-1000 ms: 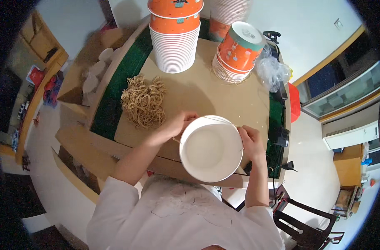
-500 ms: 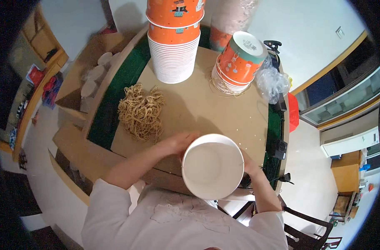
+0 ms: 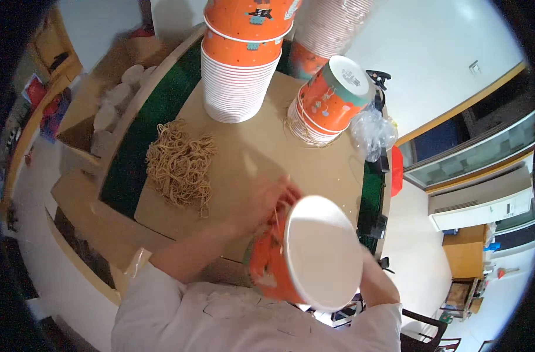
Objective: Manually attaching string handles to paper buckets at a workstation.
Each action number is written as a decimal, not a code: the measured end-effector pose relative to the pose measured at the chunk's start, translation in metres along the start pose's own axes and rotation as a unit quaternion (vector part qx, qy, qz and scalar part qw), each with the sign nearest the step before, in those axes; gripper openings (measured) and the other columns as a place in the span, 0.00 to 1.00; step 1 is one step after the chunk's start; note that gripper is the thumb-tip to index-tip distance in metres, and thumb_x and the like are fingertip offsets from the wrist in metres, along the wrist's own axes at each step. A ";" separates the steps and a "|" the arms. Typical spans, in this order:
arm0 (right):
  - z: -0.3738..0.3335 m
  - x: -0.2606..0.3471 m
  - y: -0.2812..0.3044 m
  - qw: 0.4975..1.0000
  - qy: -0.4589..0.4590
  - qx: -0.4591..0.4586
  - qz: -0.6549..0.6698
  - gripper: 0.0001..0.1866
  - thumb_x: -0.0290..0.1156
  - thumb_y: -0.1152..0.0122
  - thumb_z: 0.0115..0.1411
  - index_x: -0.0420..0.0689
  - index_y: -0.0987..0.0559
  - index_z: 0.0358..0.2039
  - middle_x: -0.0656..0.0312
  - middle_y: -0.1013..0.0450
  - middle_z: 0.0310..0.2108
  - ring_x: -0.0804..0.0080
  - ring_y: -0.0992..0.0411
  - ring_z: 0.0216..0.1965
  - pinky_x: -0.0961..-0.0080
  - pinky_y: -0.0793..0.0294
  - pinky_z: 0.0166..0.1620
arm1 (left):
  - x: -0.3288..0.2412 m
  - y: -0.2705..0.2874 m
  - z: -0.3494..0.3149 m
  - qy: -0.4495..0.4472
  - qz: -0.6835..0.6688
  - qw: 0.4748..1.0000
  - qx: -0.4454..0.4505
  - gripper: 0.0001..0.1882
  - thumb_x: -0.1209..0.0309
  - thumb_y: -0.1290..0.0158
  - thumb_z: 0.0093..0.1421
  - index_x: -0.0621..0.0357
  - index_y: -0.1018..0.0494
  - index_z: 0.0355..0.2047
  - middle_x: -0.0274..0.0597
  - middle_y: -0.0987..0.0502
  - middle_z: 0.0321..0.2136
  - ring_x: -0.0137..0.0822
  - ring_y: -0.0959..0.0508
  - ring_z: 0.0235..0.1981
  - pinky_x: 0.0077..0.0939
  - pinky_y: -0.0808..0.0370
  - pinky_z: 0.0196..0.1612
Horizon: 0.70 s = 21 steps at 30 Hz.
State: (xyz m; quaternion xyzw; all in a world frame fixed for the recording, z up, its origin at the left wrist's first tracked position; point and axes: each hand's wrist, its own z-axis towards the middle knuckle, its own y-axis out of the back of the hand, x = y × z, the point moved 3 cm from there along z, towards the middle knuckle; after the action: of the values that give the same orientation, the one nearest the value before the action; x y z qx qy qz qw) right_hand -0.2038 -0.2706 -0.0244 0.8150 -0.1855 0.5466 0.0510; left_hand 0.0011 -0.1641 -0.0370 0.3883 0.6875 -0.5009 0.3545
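Note:
An orange printed paper bucket [image 3: 267, 264] with a white inside is held tilted in front of my chest, its mouth turned up and to the right. My left hand [image 3: 276, 196] is at the far left side of its rim, blurred, fingers curled on a thin strand of twine [image 3: 277, 218]. The forearm of my right hand [image 3: 367, 261] reaches behind the bucket's right side; the bucket hides those fingers as they hold it. A loose heap of tan twine loops [image 3: 182, 167] lies on the cardboard sheet [image 3: 238, 158] to the left.
A tall stack of orange and white buckets [image 3: 238, 82] stands at the back. Upturned buckets with twine [image 3: 332, 102] stand right of it, near a wrapped stack [image 3: 332, 29] and a clear plastic bag [image 3: 373, 135]. Cardboard boxes [image 3: 82, 117] stand left of the table.
The bucket has tilted and moved slightly right, so its orange side now shows. My left hand has turned beside the rim. The whole view has shifted slightly.

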 end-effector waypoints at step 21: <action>-0.074 0.172 0.055 0.712 0.286 -0.458 -0.448 0.19 0.38 0.53 0.63 0.35 0.26 0.45 0.52 0.32 0.52 0.61 0.34 0.53 0.64 0.37 0.56 | 0.054 0.050 0.005 -0.070 -0.183 0.970 0.142 0.21 0.77 0.46 0.57 0.60 0.35 0.52 0.42 0.27 0.43 0.29 0.28 0.45 0.26 0.31 0.50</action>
State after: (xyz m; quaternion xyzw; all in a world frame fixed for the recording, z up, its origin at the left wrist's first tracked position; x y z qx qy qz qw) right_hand -0.2308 -0.3424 0.1556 0.4842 -0.0031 0.5146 0.7077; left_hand 0.0214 -0.1499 -0.1063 0.2663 0.6424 -0.6754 0.2455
